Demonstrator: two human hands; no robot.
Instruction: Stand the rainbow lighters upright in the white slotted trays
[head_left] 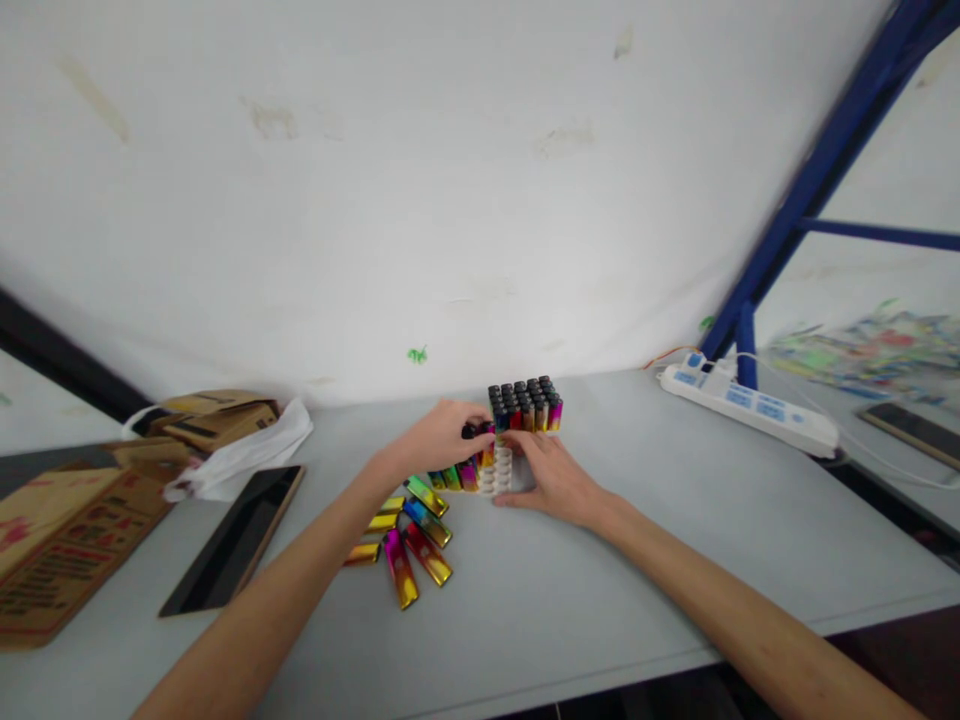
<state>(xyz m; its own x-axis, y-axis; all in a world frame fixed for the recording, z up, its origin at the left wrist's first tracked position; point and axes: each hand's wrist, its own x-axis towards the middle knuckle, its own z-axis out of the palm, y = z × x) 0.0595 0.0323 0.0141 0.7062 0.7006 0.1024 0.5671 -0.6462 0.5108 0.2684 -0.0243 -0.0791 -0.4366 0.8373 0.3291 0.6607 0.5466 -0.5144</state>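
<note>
A white holder [505, 472] with rows of round holes stands on the grey table, its left part filled with shiny lighters [466, 476]. My left hand [450, 435] is closed on a lighter [489, 452] with a pink-to-gold body, at the holder's upper part. Its lower end is hard to make out. My right hand [551, 475] steadies the holder's right side, thumb and fingers around its edge. Behind the hands, a block of upright lighters [525, 405] with black tops stands in tight rows. Several loose lighters [427, 553] lie flat at the lower left.
A dark phone-like slab [234, 540] lies at the left, beside cardboard boxes [75, 530] and a white plastic bag [251, 455]. At the right back sit a white power strip [750, 405] with cables and a blue metal frame [795, 210]. A white wall [480, 200] closes the back.
</note>
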